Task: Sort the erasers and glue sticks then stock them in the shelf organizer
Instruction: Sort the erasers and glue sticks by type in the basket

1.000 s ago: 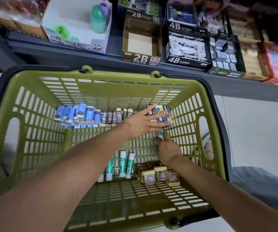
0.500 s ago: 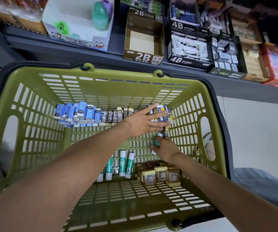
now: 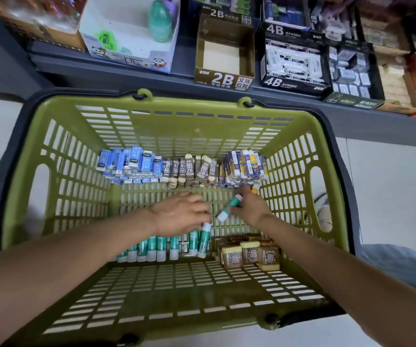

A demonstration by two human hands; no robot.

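A green plastic basket [image 3: 167,126] holds the stock. Along its far wall stand blue erasers [image 3: 129,161], brown 2B erasers [image 3: 194,169] and purple-and-yellow erasers [image 3: 245,164]. A row of green-and-white glue sticks [image 3: 157,246] lies near the front. My right hand [image 3: 252,209] pinches one tilted glue stick [image 3: 228,210] just in front of the purple erasers. My left hand [image 3: 179,214] hovers over the row, its curled fingers on the top of the rightmost glue stick [image 3: 205,240].
Small yellow-lidded jars [image 3: 249,252] sit right of the glue row. On the shelf behind stand an empty brown 2B box [image 3: 223,78], a 4B eraser box [image 3: 293,62], a white sharpener box [image 3: 127,33] and more eraser boxes to the right.
My left hand left the purple erasers and came back over the glue stick row. My right hand drew a glue stick out from near those erasers and tilted it leftward.
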